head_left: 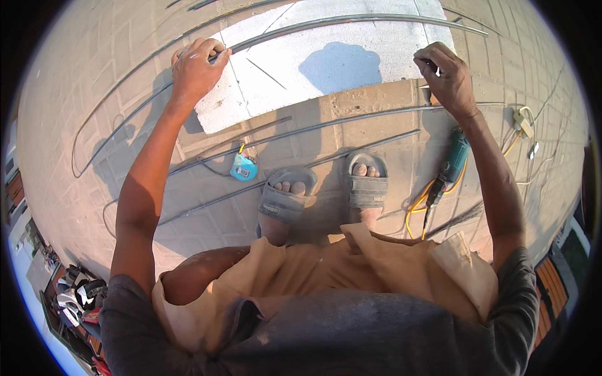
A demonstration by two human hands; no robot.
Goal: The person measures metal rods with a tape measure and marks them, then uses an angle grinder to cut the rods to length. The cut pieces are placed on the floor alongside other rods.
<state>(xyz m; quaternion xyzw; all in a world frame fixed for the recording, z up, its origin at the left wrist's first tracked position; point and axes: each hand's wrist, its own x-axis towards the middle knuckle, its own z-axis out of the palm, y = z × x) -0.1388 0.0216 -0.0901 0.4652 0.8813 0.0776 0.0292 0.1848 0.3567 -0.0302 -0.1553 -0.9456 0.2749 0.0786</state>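
The left hand [195, 67] grips a long, thin, grey metal rod [301, 26] over a flat white board [276, 56]. The right hand [448, 78] is curled, maybe empty; I can't tell. The rod looks light but springy, best held in two spots.

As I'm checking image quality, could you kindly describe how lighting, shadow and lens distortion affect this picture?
Head view: strong sunlight leaves the white board very bright, with a rounded shadow on it; head view again: fisheye bending makes the true curve of the dark rod in the left hand hard to judge; head view, corners: the picture falls off to black.
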